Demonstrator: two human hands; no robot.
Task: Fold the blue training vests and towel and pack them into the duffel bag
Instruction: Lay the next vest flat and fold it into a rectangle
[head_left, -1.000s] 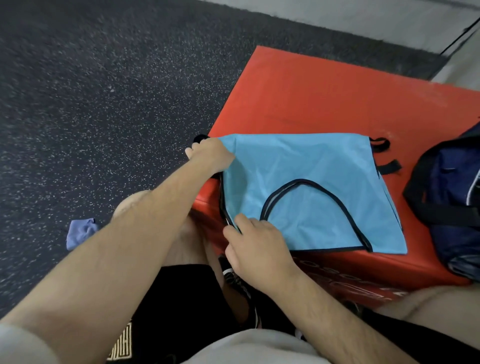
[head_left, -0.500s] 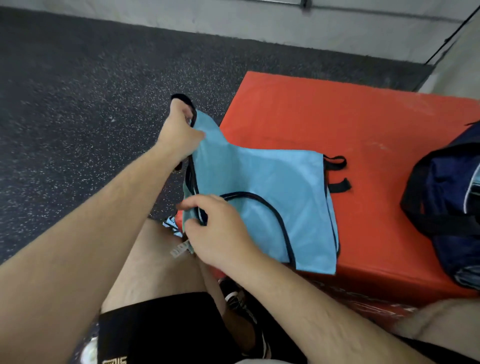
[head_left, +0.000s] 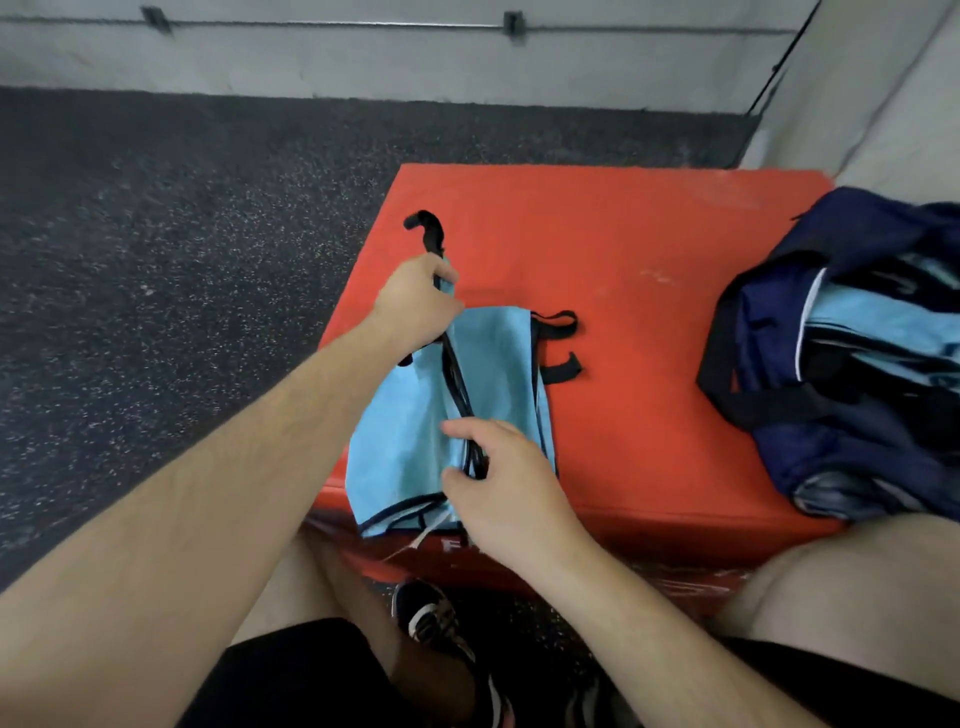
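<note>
Head view. The vest (head_left: 395, 457) lies on the near left part of the red box (head_left: 649, 312), partly folded, and its near edge hangs just over the box front. The bag (head_left: 831, 452) sits on the right end of the box, well apart from the vest. Its mouth is open, and the light blue cloth inside is probably vests already packed.

Left hand (head_left: 415, 306): fingers are curled round the vest's far edge at the black trim, lifting it off the box. A black strap (head_left: 428, 234) sticks up above the fist.

Right hand (head_left: 506, 483): thumb and fingers pinch the near end of the same trimmed edge. Both hands therefore hold one edge, stretched between them above the lower layer. Two side straps (head_left: 560, 371) lie flat on the box at the vest's right edge.

We judge the step in hand to be laying this edge across to the right, to halve the vest.

Handling (judgement): the cloth looks thin, light and limp, likely slippery synthetic. It will sag wherever it is unsupported and slide on the smooth box top. The bound trim is the firmest part, so we would take hold there, at two spread points. Loose straps may snag or poke out of the fold and need tucking in.
</note>
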